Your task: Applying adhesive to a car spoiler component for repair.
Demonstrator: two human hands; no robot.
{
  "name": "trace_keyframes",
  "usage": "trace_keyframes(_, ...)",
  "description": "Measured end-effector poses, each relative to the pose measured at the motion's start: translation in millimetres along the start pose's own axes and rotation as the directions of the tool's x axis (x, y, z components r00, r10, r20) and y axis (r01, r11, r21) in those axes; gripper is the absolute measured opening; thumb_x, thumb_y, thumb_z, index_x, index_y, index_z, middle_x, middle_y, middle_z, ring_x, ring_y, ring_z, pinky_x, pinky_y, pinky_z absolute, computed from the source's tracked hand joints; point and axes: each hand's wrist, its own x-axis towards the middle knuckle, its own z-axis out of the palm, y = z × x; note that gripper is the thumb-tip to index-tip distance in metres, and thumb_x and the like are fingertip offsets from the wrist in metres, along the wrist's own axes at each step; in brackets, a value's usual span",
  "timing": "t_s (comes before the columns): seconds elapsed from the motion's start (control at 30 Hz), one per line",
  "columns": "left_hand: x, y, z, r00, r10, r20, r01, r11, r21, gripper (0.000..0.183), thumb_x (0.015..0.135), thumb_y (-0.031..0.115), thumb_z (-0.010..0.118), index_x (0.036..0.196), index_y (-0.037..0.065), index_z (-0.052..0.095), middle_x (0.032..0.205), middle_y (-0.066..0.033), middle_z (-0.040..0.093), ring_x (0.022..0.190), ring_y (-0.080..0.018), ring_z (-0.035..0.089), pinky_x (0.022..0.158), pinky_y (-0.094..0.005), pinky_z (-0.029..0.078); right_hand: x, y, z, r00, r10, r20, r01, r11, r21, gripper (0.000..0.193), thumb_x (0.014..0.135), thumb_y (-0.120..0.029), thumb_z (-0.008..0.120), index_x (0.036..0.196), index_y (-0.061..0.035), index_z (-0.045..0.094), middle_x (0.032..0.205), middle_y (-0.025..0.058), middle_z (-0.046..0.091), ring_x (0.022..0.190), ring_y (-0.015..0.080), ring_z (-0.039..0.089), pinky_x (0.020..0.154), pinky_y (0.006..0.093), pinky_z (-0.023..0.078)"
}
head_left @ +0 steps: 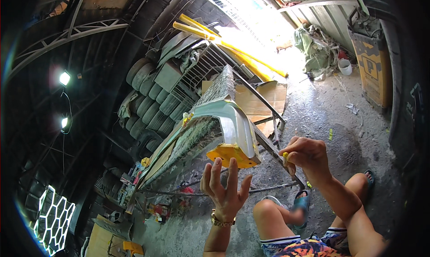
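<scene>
A pale grey-green curved panel (233,118), like a car body part, lies on a metal stand (264,142) padded with rough matting. Its near end is a flat yellow face (230,155) with small dark holes. My left hand (221,185) is raised palm up below that end, fingers spread and holding nothing. Two fingertips overlap its lower edge; whether they touch it I cannot tell. To the right of the panel, my right hand (309,155) pinches a small yellow piece (285,155) between thumb and fingers. What the piece is made of is unclear.
Stacked tyres (154,100) stand behind the stand, beside yellow poles (233,46) and a cardboard sheet (268,98). Toward the bright doorway are a white bucket (345,67), a heap of cloth (311,48) and an orange-brown box (371,69). My knees are close to the stand.
</scene>
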Motion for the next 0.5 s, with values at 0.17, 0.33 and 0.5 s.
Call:
trace_keyframes(0.17, 2, -11, 6, 0.997, 0.055, 0.047, -0.058, 0.996, 0.074, 0.057, 0.09, 0.048, 0.062, 0.132, 0.01, 0.058, 0.144, -0.0176, 0.041, 0.131, -0.0368, 0.035, 0.104, -0.0491, 0.03, 2, -4, -4, 0.998, 0.027, 0.051, -0.024, 0.998, -0.059, 0.013, 0.089, -0.001, 0.065, 0.101, 0.0034, 0.069, 0.079, 0.008, 0.063, 0.061, 0.0074, 0.057, 0.052, 0.0207, 0.048)
trace_keyframes(0.33, 7, -6, 3, 0.991, 0.111, 0.075, -0.119, 0.986, 0.114, 0.058, 0.089, 0.047, 0.062, 0.135, 0.011, 0.056, 0.145, -0.0141, 0.043, 0.132, -0.0325, 0.037, 0.105, -0.0468, 0.029, 5, -8, -9, 0.999, -0.002, 0.04, 0.004, 0.999, -0.051, 0.013, 0.089, 0.0, 0.065, 0.1, 0.004, 0.069, 0.079, 0.0079, 0.062, 0.06, 0.0073, 0.057, 0.051, 0.0206, 0.047)
trace_keyframes(0.5, 4, 0, -2, 0.986, 0.105, 0.13, -0.121, 0.985, 0.124, 0.056, 0.088, 0.043, 0.064, 0.134, 0.012, 0.056, 0.144, -0.0083, 0.048, 0.131, -0.0277, 0.039, 0.106, -0.0446, 0.029, 7, -9, -11, 1.0, -0.011, 0.027, 0.013, 0.998, -0.063, 0.012, 0.089, 0.0, 0.065, 0.099, 0.0047, 0.069, 0.079, 0.0083, 0.061, 0.058, 0.0074, 0.056, 0.049, 0.0207, 0.046)
